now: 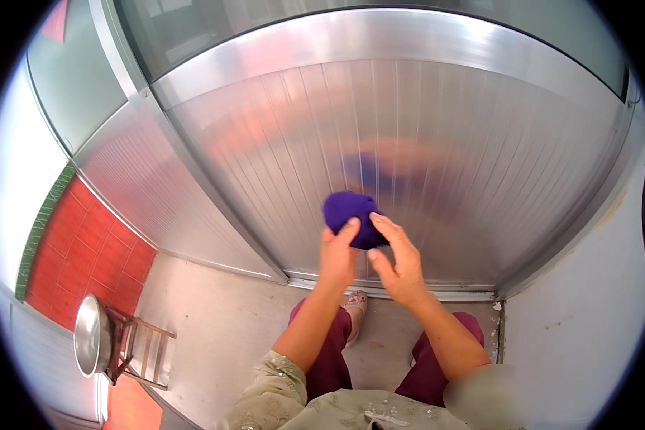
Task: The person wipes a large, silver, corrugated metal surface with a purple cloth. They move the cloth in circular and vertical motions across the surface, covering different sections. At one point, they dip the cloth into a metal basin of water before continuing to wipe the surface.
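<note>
A brushed-metal door panel [301, 136], ribbed with narrow upright grooves under a smooth, broad rail, fills most of the view and throws back a blurred purple reflection. Beside it runs a plain pale wall [580, 330], its surface scuffed, and below lies a dull, speckled concrete floor [222, 308]. To the left, glossy red tiles [86, 244] are edged by a green strip [41, 229]. The person wears a pale green top [344, 412] with raised trim and maroon trousers [330, 369]. A slatted wooden stool [131, 342] bears a round, shiny metal basin [91, 337]. The left hand [339, 251] grips a purple cloth [350, 211], thumb pressed on its face; the right hand [403, 265] touches the cloth's right edge, though whether it grips cannot be told. The cloth, deep violet, matte and bunched into a rounded, lumpy wad, is held before the door panel's lower part.
</note>
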The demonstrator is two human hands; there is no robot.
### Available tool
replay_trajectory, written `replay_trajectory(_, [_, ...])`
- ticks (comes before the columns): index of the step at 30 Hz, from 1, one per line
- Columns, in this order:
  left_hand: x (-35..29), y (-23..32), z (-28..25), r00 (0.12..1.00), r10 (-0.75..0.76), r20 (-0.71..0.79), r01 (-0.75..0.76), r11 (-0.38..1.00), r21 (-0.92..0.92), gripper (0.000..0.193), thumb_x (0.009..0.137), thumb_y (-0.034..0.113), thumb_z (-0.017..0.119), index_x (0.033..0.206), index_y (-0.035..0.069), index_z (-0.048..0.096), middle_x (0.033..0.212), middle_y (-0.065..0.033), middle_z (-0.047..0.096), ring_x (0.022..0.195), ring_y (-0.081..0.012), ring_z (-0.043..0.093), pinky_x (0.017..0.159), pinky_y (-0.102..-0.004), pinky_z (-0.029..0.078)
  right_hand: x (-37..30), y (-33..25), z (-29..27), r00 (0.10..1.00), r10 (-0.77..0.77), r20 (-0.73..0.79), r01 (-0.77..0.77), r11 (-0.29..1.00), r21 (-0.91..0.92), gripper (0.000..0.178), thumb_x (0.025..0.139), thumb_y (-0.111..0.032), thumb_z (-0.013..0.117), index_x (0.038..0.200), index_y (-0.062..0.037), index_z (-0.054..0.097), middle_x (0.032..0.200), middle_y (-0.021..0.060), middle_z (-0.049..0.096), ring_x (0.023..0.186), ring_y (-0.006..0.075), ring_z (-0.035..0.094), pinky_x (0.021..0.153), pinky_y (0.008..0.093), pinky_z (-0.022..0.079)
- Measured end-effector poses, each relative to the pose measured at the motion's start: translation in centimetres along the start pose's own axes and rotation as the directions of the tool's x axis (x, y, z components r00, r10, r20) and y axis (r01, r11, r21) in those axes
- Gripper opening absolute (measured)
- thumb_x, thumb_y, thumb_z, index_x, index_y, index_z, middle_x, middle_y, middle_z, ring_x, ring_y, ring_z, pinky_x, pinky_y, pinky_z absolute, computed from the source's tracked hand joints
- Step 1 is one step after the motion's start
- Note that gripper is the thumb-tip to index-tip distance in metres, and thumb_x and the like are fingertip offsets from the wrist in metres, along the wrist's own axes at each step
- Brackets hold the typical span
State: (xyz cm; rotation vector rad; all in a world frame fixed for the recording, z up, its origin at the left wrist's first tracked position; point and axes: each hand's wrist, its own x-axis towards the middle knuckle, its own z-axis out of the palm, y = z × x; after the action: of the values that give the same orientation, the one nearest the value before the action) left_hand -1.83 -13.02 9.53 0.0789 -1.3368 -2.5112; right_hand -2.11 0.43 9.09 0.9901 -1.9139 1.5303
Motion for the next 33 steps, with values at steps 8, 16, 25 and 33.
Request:
replay_trajectory(8, [10.7,20.3,-0.3,-0.007,0.893,0.451,-0.519,-0.389,0.761,0.05,0.073,-0.005,0.056,0.122,0.002,0.05,0.122,-0.0188,0.051,0.118,-0.0367,0.043,0.102,-0.0427,0.031,-0.3,2.8,-2.6,0.966,0.206,-0.155,-0.224,0.969,-0.106,0.02,0.081,-0.002,0.057,0.101,-0.0008,0.058,0.097,0.0123,0.064,0.093,0.0277,0.06,0.081,0.0354,0.047])
replay_trajectory(16, [12.8,5.7,-11.0,0.141,0.938,0.316,-0.41,-0.235,0.881,0.046,0.073,-0.005,0.053,0.119,-0.002,0.048,0.125,-0.0241,0.047,0.119,-0.0406,0.04,0.103,-0.0487,0.025,-1.1,2.6,-2.0,0.946,0.319,-0.055,-0.323,0.941,-0.099,0.021,0.082,-0.004,0.057,0.102,-0.0047,0.057,0.091,0.0102,0.065,0.084,0.0268,0.062,0.075,0.0359,0.048])
replay_trajectory(25, [13.1,18.7,-11.4,0.24,0.92,0.311,-0.562,-0.13,0.817,0.035,0.082,0.002,0.057,0.116,-0.004,0.052,0.113,-0.0153,0.058,0.104,-0.0248,0.055,0.094,-0.0335,0.04,-1.2,3.1,-1.9,0.948,0.317,-0.025,-0.317,0.934,-0.167,0.019,0.083,-0.002,0.055,0.102,-0.0009,0.056,0.09,0.0105,0.065,0.082,0.0201,0.062,0.067,0.0301,0.047])
replay_trajectory(33, [15.4,16.5,-10.7,0.206,0.955,0.213,-0.69,-0.012,0.724,0.05,0.088,0.023,0.06,0.124,-0.008,0.045,0.121,-0.0185,0.054,0.109,-0.0295,0.052,0.098,-0.0367,0.036,-1.0,2.5,-1.6,0.949,0.312,0.044,-0.3,0.936,-0.183,0.018,0.082,-0.002,0.056,0.101,-0.0027,0.057,0.087,0.0097,0.064,0.078,0.0236,0.061,0.069,0.032,0.047])
